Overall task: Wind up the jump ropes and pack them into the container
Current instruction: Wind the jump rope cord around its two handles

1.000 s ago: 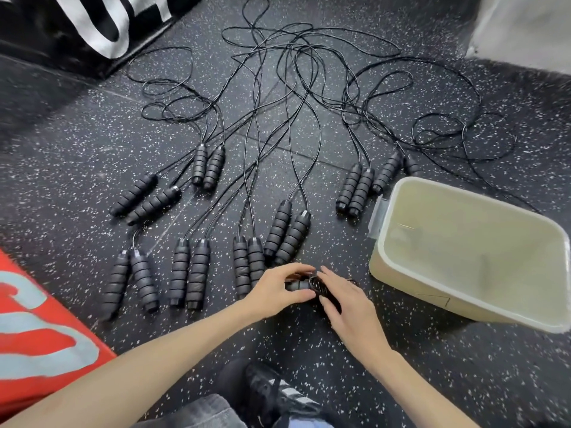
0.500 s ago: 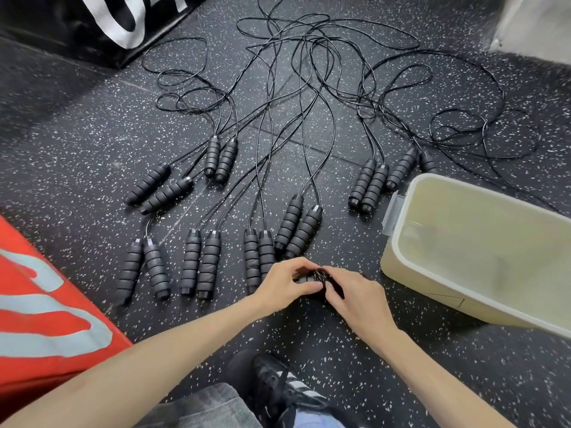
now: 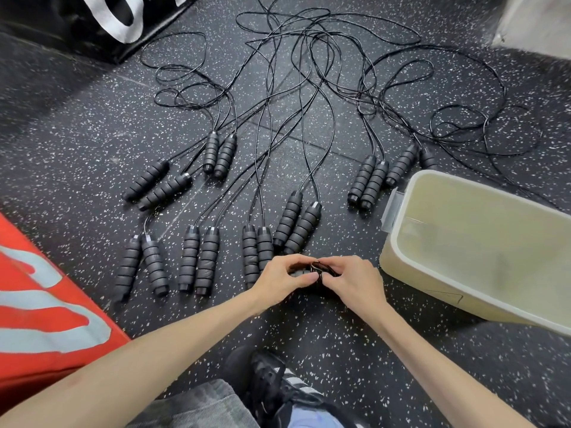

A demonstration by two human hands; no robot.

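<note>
Speckled black rubber floor [image 3: 340, 335], red mat [image 3: 40, 304]

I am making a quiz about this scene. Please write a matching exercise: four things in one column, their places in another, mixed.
Things:
1. container
2. red mat
3. wound jump rope
4. sneaker

Places:
a. bottom centre, on the floor
b. between both hands
c. right side, standing open
d. left edge

Pairs: 1-c, 2-d, 3-b, 4-a
</note>
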